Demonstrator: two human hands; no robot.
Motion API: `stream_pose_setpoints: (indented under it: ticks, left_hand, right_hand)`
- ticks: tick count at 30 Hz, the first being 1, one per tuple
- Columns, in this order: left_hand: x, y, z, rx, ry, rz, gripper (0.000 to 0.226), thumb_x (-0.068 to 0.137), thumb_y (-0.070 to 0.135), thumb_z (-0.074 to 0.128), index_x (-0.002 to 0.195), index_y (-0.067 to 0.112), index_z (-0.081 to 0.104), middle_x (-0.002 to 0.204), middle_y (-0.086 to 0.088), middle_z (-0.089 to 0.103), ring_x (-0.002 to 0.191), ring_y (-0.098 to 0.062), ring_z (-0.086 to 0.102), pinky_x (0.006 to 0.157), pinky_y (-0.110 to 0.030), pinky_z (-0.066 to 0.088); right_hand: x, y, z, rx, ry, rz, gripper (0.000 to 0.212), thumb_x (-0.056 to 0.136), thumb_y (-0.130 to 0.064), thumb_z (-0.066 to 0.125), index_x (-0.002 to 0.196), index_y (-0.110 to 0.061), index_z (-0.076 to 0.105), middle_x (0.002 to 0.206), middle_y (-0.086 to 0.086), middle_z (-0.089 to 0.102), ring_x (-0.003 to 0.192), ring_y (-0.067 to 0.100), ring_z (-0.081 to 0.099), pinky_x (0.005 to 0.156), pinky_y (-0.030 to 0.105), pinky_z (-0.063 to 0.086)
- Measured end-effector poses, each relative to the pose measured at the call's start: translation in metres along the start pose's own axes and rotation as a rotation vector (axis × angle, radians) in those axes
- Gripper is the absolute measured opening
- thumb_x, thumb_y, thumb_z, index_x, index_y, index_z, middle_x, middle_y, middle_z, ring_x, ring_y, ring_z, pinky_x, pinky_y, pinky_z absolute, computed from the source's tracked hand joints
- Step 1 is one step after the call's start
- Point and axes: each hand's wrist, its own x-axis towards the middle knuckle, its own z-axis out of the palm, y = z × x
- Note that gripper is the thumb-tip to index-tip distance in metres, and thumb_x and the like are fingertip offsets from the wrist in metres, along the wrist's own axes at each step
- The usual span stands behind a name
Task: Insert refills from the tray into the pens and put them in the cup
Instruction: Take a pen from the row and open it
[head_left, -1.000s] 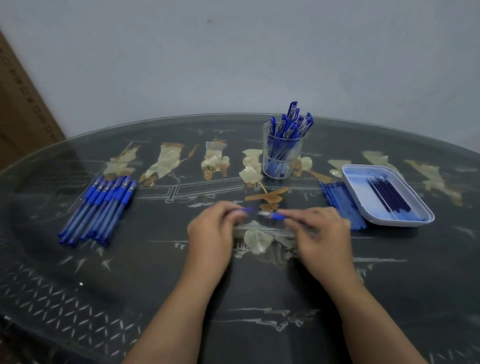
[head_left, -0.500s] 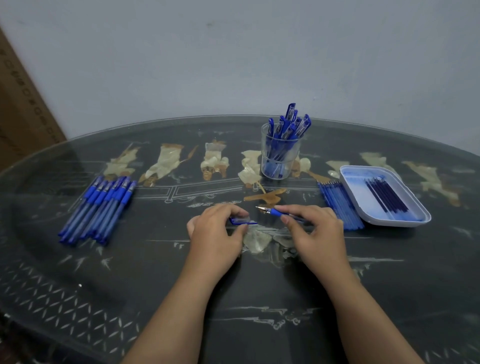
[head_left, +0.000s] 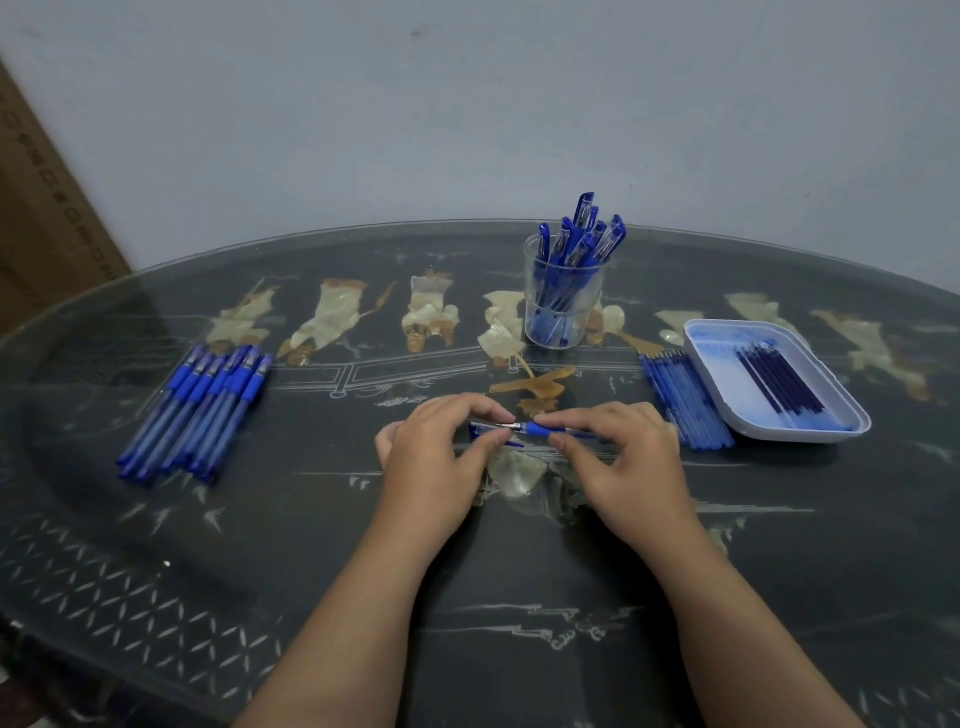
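Right hand pinches pen toward left hand.

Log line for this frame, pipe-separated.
step: capping | left hand: pinches cap | right hand: holds pen, tip toward cap | cup: pens inside | tray: refills inside

Both bare forearms reached in from the near edge and angled toward each other, wrists low over the bench. The left hand lay knuckles up with its fingers curled, thumb and forefinger pinching a blue cap. The right hand mirrored it, thumb and forefinger pinching a pen at its blue grip, the other fingers loosely bent behind. The fingertips of the two hands faced each other, just apart, with the pen's metal tip pointing at the left hand.
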Motion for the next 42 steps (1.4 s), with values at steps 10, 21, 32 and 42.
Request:
stream_pose_setpoints:
  ticks: [10,21,32,42]
  left_hand:
    - [0.0010,-0.0003,0.0034,0.036,-0.028,0.000,0.019,0.089,0.058,0.047,0.093,0.043,0.058,0.103,0.027,0.058,0.106,0.010,0.046,0.097,-0.028,0.019]
    - [0.0020,-0.0023,0.0029,0.021,-0.072,0.010,0.025,0.087,0.055,0.057,0.110,0.045,0.055,0.117,0.027,0.052,0.111,0.019,0.040,0.106,-0.029,0.020]
    - [0.0027,-0.0013,0.0011,-0.037,-0.050,0.024,0.023,0.081,0.053,0.068,0.100,0.051,0.055,0.114,0.025,0.056,0.117,0.002,0.048,0.110,-0.046,0.033]
    - [0.0032,-0.0033,0.0020,-0.072,-0.038,0.021,0.013,0.084,0.052,0.067,0.095,0.049,0.061,0.112,0.024,0.060,0.122,0.001,0.049,0.109,-0.048,0.035]
  right_hand:
    - [-0.0008,0.0029,0.0024,-0.003,0.026,-0.050,0.029,0.084,-0.029,0.074,0.096,-0.055,0.066,0.084,-0.020,0.065,0.094,0.007,0.049,0.083,0.033,0.030]
    - [-0.0003,0.0047,0.0034,-0.009,0.038,-0.054,0.025,0.085,-0.031,0.073,0.097,-0.052,0.068,0.086,-0.019,0.066,0.094,0.008,0.050,0.083,0.032,0.030]
    - [-0.0006,0.0033,0.0026,-0.004,0.032,-0.053,0.030,0.085,-0.031,0.072,0.095,-0.057,0.064,0.087,-0.020,0.066,0.094,0.007,0.049,0.081,0.032,0.028]
    - [-0.0006,0.0044,0.0028,-0.016,0.022,-0.054,0.027,0.085,-0.033,0.071,0.096,-0.056,0.065,0.088,-0.020,0.067,0.095,0.006,0.049,0.081,0.028,0.027]
